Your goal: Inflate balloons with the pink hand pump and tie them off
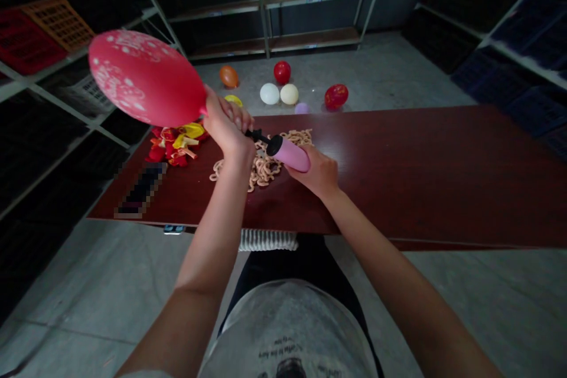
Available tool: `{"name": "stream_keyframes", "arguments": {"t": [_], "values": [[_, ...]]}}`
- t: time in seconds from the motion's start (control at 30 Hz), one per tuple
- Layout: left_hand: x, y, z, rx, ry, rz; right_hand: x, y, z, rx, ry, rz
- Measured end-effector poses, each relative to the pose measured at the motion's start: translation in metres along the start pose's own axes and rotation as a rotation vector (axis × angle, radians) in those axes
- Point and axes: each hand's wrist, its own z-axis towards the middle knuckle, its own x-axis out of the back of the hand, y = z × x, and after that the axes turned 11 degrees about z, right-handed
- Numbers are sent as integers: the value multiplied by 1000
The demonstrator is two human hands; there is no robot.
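Observation:
A large inflated red balloon (pixel 148 78) with white printed patterns points up and left. My left hand (pixel 228 124) is closed at its neck, wrapped also around the near end of a balloon pump, most of which it hides there. From that hand a black rod (pixel 259 136) runs to the black cap of the pump's pink barrel (pixel 291 154). My right hand (pixel 319 172) is closed around the barrel's other end. Below the pump, a heap of beige, curled, cord-like pieces (pixel 264 170) lies on the dark red table (pixel 420 171).
Uninflated red and yellow balloons (pixel 177 144) are piled at the table's left, behind a pixelated flat dark object (pixel 140 190). Several inflated balloons, one of them white (pixel 269 94), lie on the floor beyond. Metal shelves (pixel 310 41) with crates (pixel 57 23) at the left surround the table.

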Motion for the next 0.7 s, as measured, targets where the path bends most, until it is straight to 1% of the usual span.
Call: {"name": "stream_keyframes", "arguments": {"t": [0.07,0.13,0.2,0.27,0.37,0.5,0.6,0.7], "values": [[-9,-18,-9,39,-30,12,1,1,0,-23,26,-8],[-13,-31,-14,48,-48,4,1,3,0,-31,55,-5],[-12,-37,-15,44,-58,-7,2,4,-1,-26,62,9],[-5,-39,-11,46,-59,-23,2,4,-1,-9,45,8],[13,-40,-1,99,-40,-63,0,0,-1,43,0,-32],[45,-41,11,188,34,-128,-5,-7,-1,123,-82,-113],[65,-35,15,186,90,-147,-7,-9,-3,187,-122,-142],[81,-23,17,151,115,-131,-8,-6,-5,241,-131,-152]]}}
